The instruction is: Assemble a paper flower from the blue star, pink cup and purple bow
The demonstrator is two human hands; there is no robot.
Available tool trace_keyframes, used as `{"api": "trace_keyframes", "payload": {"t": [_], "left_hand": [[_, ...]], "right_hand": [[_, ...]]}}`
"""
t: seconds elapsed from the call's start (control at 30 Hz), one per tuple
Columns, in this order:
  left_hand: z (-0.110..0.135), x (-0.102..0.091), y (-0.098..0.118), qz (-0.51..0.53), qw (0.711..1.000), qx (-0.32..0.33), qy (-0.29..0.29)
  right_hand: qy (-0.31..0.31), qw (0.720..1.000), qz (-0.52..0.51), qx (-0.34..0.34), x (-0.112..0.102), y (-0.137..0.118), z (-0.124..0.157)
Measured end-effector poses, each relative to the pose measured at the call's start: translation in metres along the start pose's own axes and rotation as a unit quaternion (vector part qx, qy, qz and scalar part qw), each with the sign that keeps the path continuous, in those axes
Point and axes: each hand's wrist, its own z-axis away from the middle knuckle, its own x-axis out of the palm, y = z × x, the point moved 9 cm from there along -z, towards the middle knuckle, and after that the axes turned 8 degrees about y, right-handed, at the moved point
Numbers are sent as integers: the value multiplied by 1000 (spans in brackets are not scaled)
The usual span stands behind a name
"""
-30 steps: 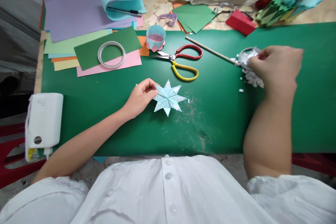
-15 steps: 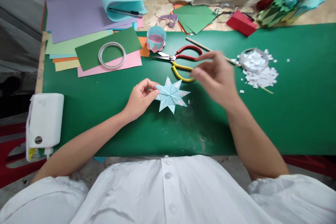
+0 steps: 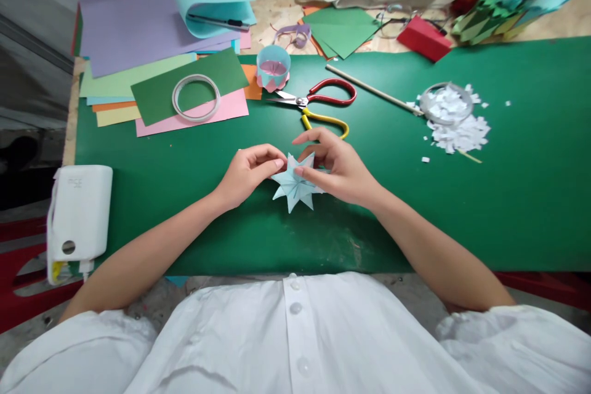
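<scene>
A light blue folded paper star (image 3: 295, 183) with several points is held above the green mat, tilted. My left hand (image 3: 249, 173) pinches its left upper edge between thumb and fingers. From the other side my right hand (image 3: 340, 169) has its thumb on the front of the star and fingers behind an upper point; its index finger is raised off the paper. Part of the star's right side is hidden by that hand. Just beyond lie scissors (image 3: 301, 101) with one red and one yellow handle, blades pointing left.
A blue and pink paper cup (image 3: 273, 69) stands behind the scissors. Left of it, a tape roll (image 3: 176, 98) lies on coloured paper strips. A thin stick (image 3: 369, 87) points toward white paper scraps (image 3: 466, 132) at right. A white power bank (image 3: 85, 212) sits at the left edge.
My right hand has come down and left from beside the scissors onto the star. The star has tilted and shifted slightly toward me, while my left hand keeps its pinch.
</scene>
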Motion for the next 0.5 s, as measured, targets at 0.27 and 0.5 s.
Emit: {"api": "trace_keyframes", "payload": {"t": [0.27,0.5], "left_hand": [[0,3,6,-51,999,13,-5],[-1,6,-1,-78,996,-16,-30]], "right_hand": [[-7,999,30,-31,0,-4,1],[2,990,108,-88,2,-10,5]]}}
